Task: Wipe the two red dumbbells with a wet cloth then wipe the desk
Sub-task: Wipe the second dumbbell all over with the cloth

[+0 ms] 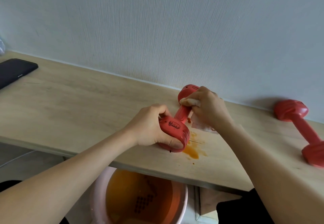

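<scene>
Wiping the first dumbbell (177, 123), the right hand (208, 108) is clutching the cloth (190, 101) while the left hand (150, 127) is gripping its end; the second dumbbell (301, 129) and stained desk (87, 104) are awaiting wiping.

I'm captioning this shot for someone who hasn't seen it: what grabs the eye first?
A red dumbbell at the desk's middle, its near end gripped by the left hand while the right hand presses a white cloth to its handle. An orange stain lies beside it, and a second dumbbell rests far right.
</scene>
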Motion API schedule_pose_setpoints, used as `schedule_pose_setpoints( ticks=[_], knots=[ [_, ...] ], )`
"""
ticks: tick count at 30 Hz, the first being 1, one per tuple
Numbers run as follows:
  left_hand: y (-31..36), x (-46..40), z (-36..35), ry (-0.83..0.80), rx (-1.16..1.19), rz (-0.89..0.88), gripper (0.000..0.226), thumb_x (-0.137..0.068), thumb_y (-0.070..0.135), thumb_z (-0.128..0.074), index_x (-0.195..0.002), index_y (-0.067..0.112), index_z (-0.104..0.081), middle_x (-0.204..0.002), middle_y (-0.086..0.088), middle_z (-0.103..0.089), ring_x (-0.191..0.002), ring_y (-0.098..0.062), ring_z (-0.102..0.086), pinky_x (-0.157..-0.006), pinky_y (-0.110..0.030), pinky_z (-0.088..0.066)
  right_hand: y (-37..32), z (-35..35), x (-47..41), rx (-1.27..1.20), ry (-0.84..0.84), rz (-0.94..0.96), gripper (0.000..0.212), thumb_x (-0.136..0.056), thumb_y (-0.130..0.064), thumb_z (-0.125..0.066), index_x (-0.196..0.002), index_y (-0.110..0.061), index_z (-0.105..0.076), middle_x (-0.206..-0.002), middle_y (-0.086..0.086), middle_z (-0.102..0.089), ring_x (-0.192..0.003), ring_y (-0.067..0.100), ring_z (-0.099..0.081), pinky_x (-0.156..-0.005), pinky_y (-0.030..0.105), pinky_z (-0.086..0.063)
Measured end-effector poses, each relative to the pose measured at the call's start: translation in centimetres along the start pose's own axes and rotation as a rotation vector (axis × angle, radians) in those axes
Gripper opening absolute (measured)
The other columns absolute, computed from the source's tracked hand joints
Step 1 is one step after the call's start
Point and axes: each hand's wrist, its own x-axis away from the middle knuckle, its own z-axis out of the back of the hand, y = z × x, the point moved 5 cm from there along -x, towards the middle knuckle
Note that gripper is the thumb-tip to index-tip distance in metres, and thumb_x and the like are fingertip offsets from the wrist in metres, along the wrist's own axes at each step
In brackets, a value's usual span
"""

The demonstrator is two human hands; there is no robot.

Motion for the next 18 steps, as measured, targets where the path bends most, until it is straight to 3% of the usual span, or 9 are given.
schedule_pose_setpoints(
  ticks=[8, 12, 15, 18],
  knots=[
    [0.0, 0.1, -0.2, -0.017, 0.023, 0.015, 0.061, -0.039, 0.042, -0.092, -0.086, 0.029, -0.055, -0.090, 0.013, -0.063, -0.086, -0.003, -0.059, -0.069, -0.015, -0.048, -3.4, 0.3, 3.8, -0.050, -0.209, 0.254, 0.029, -0.078, -0.012, -0.063, -0.093, -0.035, -0.074, -0.090, -0.001, -0.054, -0.080, 0.017, -0.057, -0.072, 0.038, -0.050],
    [0.1, 0.0, -0.3, 0.017, 0.006, 0.001, 0.061, -0.039, 0.045, -0.091, -0.086, 0.025, -0.057, -0.089, 0.011, -0.063, -0.084, -0.004, -0.059, -0.069, -0.017, -0.048, -2.1, 0.2, 1.9, -0.125, -0.146, 0.133, 0.019, -0.078, -0.020, -0.067, -0.085, -0.036, -0.074, -0.091, -0.007, -0.059, -0.085, 0.016, -0.059, -0.076, 0.038, -0.050],
    [0.0, -0.1, -0.4, 0.036, 0.018, -0.028, 0.061, -0.038, 0.046, -0.091, -0.082, 0.022, -0.056, -0.086, 0.008, -0.064, -0.081, -0.009, -0.060, -0.068, -0.022, -0.049, -1.0, 0.0, 0.3, -0.079, -0.042, -0.010, 0.024, -0.079, -0.017, -0.066, -0.089, -0.038, -0.073, -0.096, -0.011, -0.058, -0.092, 0.016, -0.059, -0.076, 0.033, -0.047],
    [-0.1, 0.0, -0.4, 0.037, 0.029, -0.042, 0.057, -0.040, 0.044, -0.091, -0.078, 0.024, -0.054, -0.084, 0.010, -0.062, -0.079, -0.006, -0.059, -0.062, -0.015, -0.045, -0.8, -0.1, -0.1, -0.043, -0.014, -0.045, 0.028, -0.078, -0.015, -0.063, -0.092, -0.037, -0.072, -0.101, -0.009, -0.057, -0.095, 0.018, -0.058, -0.078, 0.034, -0.046]
  ],
)
